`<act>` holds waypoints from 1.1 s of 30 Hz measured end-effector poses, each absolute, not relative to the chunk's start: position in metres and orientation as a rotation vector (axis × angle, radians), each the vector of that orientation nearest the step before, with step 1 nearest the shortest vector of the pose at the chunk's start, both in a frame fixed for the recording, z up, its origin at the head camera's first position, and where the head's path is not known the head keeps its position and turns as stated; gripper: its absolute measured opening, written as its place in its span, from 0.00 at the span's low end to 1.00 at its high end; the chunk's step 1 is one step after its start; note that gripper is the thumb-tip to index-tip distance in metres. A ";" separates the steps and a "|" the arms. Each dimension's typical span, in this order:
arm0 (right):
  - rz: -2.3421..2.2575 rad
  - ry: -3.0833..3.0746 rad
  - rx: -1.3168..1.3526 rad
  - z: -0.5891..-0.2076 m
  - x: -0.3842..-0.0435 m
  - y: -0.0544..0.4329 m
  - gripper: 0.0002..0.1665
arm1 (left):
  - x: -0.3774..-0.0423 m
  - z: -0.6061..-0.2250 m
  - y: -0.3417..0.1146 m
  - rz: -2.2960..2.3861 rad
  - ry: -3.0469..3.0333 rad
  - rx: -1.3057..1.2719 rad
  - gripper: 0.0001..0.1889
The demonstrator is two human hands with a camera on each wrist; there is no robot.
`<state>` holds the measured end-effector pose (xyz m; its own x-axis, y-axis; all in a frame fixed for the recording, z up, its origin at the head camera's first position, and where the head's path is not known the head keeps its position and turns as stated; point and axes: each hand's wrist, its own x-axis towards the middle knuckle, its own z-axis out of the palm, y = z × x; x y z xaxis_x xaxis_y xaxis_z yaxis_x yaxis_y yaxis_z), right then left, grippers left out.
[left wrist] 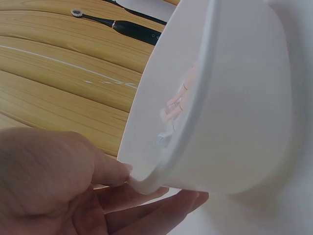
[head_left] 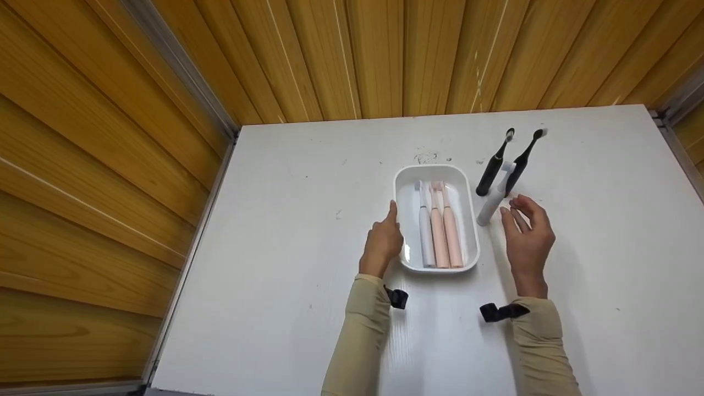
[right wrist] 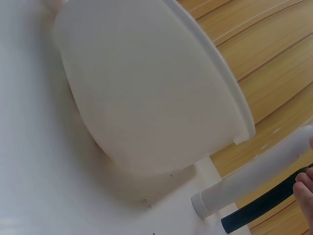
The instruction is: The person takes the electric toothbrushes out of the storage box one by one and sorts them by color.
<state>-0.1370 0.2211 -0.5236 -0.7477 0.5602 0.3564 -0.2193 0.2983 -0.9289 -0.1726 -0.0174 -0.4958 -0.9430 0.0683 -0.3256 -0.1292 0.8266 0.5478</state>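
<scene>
My left hand (head_left: 383, 242) pinches the rim of a white tray (head_left: 476, 247), thumb over the edge and fingers beneath it in the left wrist view. Inside lie a pale lavender-white electric toothbrush (head_left: 426, 236) and two pink ones (head_left: 452, 236), side by side. Just right of the tray, a white electric toothbrush (head_left: 490, 206) stands on its base. Right beside it is my right hand (head_left: 528, 236), thumb and fingers loosely bent with a gap between them. Only its fingertips (right wrist: 304, 188) show in the right wrist view, overlapping a dark handle.
Two black electric toothbrushes stand upright behind the white one, a left one (head_left: 491, 173) and a right one (head_left: 518, 168). The white table (head_left: 286, 231) ends at a wood-patterned wall (head_left: 374, 60) at the back and another on the left.
</scene>
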 end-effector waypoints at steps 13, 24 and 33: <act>1.568 -1.863 -0.157 -0.508 -0.126 0.202 0.22 | -0.173 -0.495 -0.017 0.831 2.678 -0.062 0.28; 1.562 -1.958 -0.007 -0.504 -0.128 0.173 0.24 | -0.172 -0.496 -0.016 0.798 2.718 -0.031 0.28; 1.585 -2.088 -0.038 -0.495 -0.128 0.153 0.26 | -0.172 -0.496 -0.017 0.824 2.711 -0.034 0.28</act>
<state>-0.1279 0.1533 -0.4949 -0.8677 0.3219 0.3788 -0.2784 0.3167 -0.9068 -0.1718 -0.0166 -0.4957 -0.9528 0.0653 -0.2964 -0.1107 0.8346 0.5397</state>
